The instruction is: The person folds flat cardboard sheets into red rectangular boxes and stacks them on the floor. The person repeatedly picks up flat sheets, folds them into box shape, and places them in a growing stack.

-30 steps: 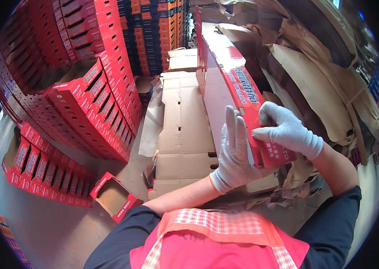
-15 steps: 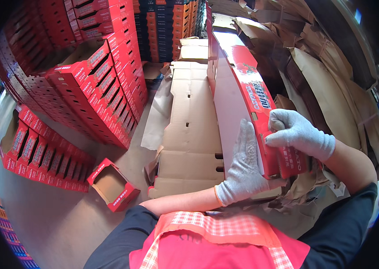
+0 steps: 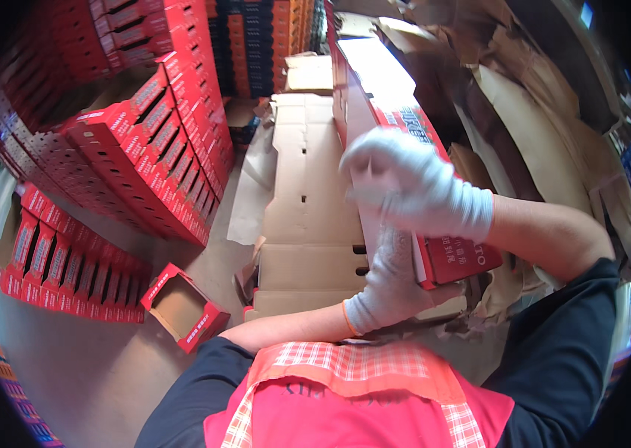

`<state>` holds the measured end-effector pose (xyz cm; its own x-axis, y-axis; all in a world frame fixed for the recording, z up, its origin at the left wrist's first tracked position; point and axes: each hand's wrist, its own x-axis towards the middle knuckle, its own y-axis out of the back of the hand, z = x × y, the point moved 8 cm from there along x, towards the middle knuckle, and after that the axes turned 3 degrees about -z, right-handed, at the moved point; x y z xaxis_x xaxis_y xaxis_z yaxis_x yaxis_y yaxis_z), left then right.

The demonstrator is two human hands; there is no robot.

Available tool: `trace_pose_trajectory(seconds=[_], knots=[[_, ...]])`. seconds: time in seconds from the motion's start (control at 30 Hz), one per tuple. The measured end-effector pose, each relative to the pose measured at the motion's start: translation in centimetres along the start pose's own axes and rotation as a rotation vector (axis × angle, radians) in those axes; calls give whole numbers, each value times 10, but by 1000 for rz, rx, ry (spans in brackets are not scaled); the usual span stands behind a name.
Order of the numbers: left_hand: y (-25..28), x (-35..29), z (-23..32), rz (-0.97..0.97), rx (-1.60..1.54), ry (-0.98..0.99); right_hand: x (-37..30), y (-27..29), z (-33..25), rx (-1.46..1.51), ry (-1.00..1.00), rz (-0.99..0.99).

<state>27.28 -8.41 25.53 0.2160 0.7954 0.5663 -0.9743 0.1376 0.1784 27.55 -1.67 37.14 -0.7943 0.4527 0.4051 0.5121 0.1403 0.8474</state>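
Note:
Both my hands wear pale grey-white knit gloves. A long red printed carton (image 3: 447, 261) with a white side face stands on edge in front of me. My left hand (image 3: 390, 291) rests flat against that white side near the close end, its fingertips hidden behind my other hand. Over the carton's top edge hovers my right hand (image 3: 420, 187), its fingers loosely curled but smeared by motion. Whether anything is between them is unclear. Left of the carton lies a flat brown cardboard sheet (image 3: 302, 220) with small slots.
Tall stacks of red open boxes (image 3: 136, 157) rise at the left, with a lower row (image 3: 69, 261) in front. A single open red box (image 3: 185, 308) sits on the floor. Crumpled brown paper (image 3: 524, 127) heaps up at the right. Dark and orange stacked boxes (image 3: 267, 45) stand behind.
My right hand has moved left and upward from the carton's red face, now covering my left fingertips. My left hand stays by the carton's side. The whole view has shifted slightly.

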Motion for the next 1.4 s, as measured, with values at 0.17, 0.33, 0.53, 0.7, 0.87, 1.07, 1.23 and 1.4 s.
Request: trace_pose_trajectory(seconds=[0.17,0.33,0.53,0.7,0.87,1.07,1.23,1.4], knots=[[7,-12,-13,22,-641,254,9,54,105,345,-1100,330],[9,-30,-6,-209,-210,360,39,-10,103,308,-439,-14],[74,-72,28,-594,-59,-75,-68,-49,176,-809,-366,-287],[206,-42,-16,-92,965,-241,-204,-87,245,-828,-598,-594],[169,-49,-112,-885,1409,-625,-229,-107,104,-405,-145,-512],[100,2,-147,-980,1039,-153,-207,-85,54,-300,-426,-229],[99,43,-79,-432,893,-271,-221,-9,84,-330,-438,292],[81,-45,-55,-1292,316,101,-241,-46,44,86,-706,-453]])
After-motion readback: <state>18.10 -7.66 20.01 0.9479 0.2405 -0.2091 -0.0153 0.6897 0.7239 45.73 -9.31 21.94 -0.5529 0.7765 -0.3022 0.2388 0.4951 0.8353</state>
